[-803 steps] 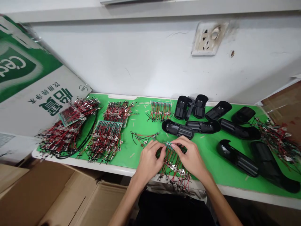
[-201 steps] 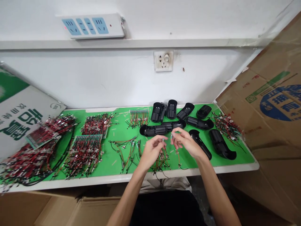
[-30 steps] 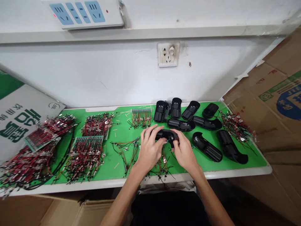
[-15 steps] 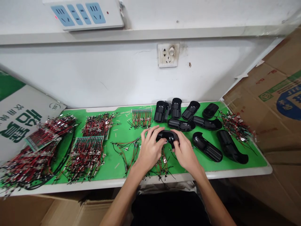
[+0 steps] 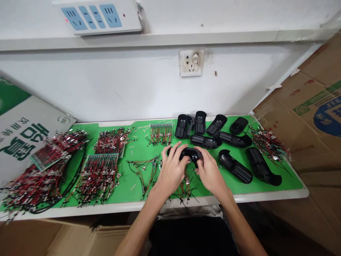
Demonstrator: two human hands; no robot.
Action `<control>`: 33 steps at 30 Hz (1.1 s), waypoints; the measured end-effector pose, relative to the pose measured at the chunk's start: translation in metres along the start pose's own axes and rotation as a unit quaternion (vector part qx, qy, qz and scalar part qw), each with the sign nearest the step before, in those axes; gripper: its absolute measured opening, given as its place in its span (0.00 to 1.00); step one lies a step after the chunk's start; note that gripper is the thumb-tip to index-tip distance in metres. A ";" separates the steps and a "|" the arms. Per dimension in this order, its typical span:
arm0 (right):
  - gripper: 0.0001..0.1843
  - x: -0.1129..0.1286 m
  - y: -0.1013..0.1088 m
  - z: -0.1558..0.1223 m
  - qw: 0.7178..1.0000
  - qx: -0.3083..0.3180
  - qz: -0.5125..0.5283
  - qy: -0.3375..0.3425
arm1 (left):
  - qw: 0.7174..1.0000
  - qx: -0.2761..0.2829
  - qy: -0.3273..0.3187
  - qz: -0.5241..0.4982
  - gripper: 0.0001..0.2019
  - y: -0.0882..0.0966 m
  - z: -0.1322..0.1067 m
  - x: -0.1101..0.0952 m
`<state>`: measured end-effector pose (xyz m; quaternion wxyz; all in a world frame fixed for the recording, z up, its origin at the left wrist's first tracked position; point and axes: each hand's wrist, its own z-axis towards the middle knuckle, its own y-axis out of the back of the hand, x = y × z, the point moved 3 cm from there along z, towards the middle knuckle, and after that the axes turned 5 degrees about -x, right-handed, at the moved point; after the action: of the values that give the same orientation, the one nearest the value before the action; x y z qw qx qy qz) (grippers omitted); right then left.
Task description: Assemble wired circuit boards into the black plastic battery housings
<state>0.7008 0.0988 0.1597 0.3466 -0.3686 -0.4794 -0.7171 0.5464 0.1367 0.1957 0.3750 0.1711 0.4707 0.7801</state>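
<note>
Between my two hands is a curved black plastic shell point(image 5: 192, 153), held just above the green mat. My left hand point(image 5: 173, 165) grips its left end, thumb pressed into the inner side and fingers over the top. On the right end, my right hand point(image 5: 207, 164) has its fingers and thumb closed. Part of the shell is hidden by my fingers. Under and beside my hands lie loose wired parts point(image 5: 186, 185) with red and black leads. More black shells point(image 5: 236, 167) lie to the right of my hands.
Bundles of wired circuit boards point(image 5: 98, 177) cover the left of the green mat point(image 5: 128, 190). A wire pile point(image 5: 269, 142) sits at the far right. Cardboard point(image 5: 306, 149) stands along the right side. A wall socket point(image 5: 191, 63) is behind the table.
Both hands keep hold of the black shell, with only slight finger movement. The whole view has shifted a little.
</note>
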 end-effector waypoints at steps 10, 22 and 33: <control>0.28 -0.003 -0.001 -0.002 1.000 0.006 -0.004 0.007 | 1.000 0.008 -0.010 0.010 0.12 -0.008 -0.003 0.001; 0.26 0.011 0.007 -0.002 0.998 0.062 -0.018 0.020 | 0.995 0.038 0.022 -0.085 0.22 -0.002 0.005 0.022; 0.25 0.018 0.015 -0.004 0.997 0.075 -0.015 0.026 | 0.982 0.168 -0.039 -0.078 0.13 0.005 0.026 0.023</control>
<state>0.7038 0.0878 0.1801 0.3746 -0.3159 -0.5278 -0.6938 0.5450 0.1682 0.2107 0.4187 0.2247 0.5916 0.6513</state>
